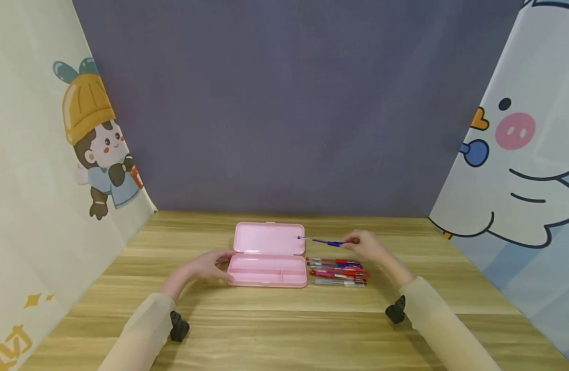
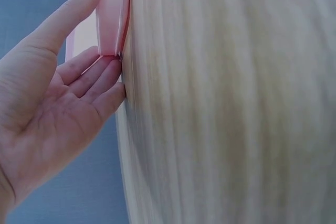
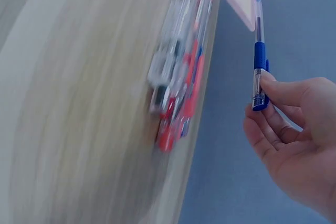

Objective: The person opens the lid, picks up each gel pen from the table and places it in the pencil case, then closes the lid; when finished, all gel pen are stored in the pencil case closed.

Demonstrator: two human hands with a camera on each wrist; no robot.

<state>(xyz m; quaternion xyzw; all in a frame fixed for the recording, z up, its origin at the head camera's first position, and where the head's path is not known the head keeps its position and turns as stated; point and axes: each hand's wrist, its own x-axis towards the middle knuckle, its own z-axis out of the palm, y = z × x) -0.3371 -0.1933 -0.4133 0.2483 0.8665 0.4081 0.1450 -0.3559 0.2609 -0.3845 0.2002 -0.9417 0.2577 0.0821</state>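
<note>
A pink pencil case (image 1: 266, 284) lies with its lid (image 1: 266, 238) folded back; bare compartments show inside. At its left end my left hand (image 1: 205, 265) holds the case, thumb at the front corner and fingers at the end and back. The left wrist view shows the thumb along the pink wall (image 2: 111, 19). My right hand (image 1: 367, 245) pinches a clear-barrelled pen with blue grip (image 1: 333, 243) near its blue end, raised above the table. Its tip points left and overlaps the lid's right part in the head view.
Right of the case, several pens (image 1: 337, 269) lie side by side, with red, blue and clear parts. The wooden tabletop (image 1: 266, 330) meets a dark grey panel (image 1: 289, 113) at the back. Cartoon-printed walls flank both sides.
</note>
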